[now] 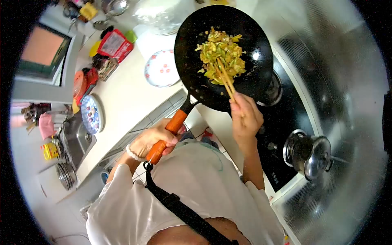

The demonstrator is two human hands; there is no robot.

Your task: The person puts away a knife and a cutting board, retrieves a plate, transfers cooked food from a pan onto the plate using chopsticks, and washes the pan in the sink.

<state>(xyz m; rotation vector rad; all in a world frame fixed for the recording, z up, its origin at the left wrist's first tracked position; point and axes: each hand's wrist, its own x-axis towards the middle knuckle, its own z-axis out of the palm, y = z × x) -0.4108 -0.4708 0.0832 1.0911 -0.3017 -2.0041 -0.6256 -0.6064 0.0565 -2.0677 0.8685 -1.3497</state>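
Observation:
My left hand (153,141) is wrapped round the orange-brown wooden handle (177,121) of a black wok (253,32). The wok is held between the counter and the stove, its inside facing me. Sliced green and yellow vegetables (222,51), mixed with small bits, lie heaped in its middle. A pair of wooden chopsticks (226,79) is pinched in my right hand (246,116), with their tips in the lower part of the heap. Just left of the wok, a white plate with red flower marks (161,69) sits on the counter.
On the right, a lidded steel pot (308,155) stands on the black cooktop (277,171). A patterned plate (92,114) rests on the white counter (122,98) near the sink (77,139). A red packet (115,45) and a clear plastic-covered bowl (163,16) are farther back.

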